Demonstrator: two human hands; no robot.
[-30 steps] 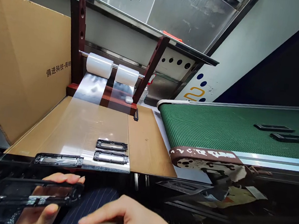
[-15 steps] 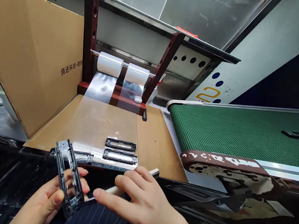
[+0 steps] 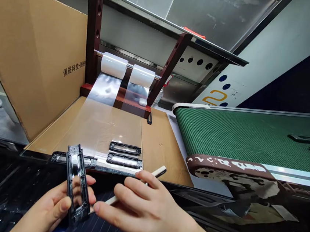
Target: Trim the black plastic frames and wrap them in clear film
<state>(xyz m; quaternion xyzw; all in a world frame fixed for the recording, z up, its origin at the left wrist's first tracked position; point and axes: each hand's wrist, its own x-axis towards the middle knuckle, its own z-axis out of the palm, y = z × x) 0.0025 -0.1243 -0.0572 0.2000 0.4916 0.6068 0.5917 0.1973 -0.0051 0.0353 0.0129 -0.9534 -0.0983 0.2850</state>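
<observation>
My left hand point(image 3: 57, 201) is closed around a long black plastic frame point(image 3: 70, 170) with a clear middle, held tilted with its far end raised. In my closed right hand point(image 3: 145, 203) lies a slim white-handled tool point(image 3: 159, 171) with a dark rear end. Its thin front tip is close to the frame's lower right edge; I cannot tell whether they touch. Two similar black frames, an upper one point(image 3: 126, 144) and a lower one point(image 3: 124, 165), lie on clear film point(image 3: 93, 120). Another black frame point(image 3: 90, 166) lies behind the held one, partly hidden by it.
Two film rolls point(image 3: 114, 65) hang on a rod in a dark red stand point(image 3: 133, 108). A cardboard sheet point(image 3: 165, 150) covers the work surface, with a tall carton point(image 3: 39, 52) at left. On the right, a green conveyor belt point(image 3: 238, 136) carries black parts point(image 3: 307, 139).
The held frame has shifted slightly right and stands a little more upright. The white-handled tool's rear end has tipped upward. Black parts on the conveyor have moved left.
</observation>
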